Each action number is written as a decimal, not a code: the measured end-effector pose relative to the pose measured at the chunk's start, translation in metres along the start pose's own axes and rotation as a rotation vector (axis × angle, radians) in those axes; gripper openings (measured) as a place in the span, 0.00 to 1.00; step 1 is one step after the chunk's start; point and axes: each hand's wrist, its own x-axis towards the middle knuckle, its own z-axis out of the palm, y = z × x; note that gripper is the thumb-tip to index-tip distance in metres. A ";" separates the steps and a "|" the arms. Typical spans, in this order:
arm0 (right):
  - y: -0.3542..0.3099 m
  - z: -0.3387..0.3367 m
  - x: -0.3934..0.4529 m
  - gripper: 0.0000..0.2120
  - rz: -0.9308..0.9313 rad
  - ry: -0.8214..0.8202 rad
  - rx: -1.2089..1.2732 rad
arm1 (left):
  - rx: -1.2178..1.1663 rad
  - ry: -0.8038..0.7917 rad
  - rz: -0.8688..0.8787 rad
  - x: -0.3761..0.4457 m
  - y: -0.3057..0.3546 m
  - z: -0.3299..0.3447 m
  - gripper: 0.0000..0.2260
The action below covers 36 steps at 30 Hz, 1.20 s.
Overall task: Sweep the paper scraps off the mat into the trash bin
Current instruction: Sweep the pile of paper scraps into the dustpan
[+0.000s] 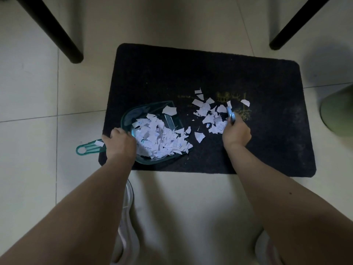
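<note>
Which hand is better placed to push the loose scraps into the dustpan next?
Right. The right hand holds the brush beside the loose scraps; the left hand is steadying the dustpan.

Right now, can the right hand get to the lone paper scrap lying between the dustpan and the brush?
Probably yes. The scrap lies bare on the mat, just left of the right hand, nothing between.

Both bare forearms reach forward and down. Left hand point(120, 142) fingers curled, gripping. Right hand point(236, 133) closed in a fist-like grip.
</note>
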 end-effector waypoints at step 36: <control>-0.049 0.034 -0.026 0.16 -0.121 -0.110 -0.069 | 0.006 -0.040 0.055 0.023 0.033 -0.032 0.17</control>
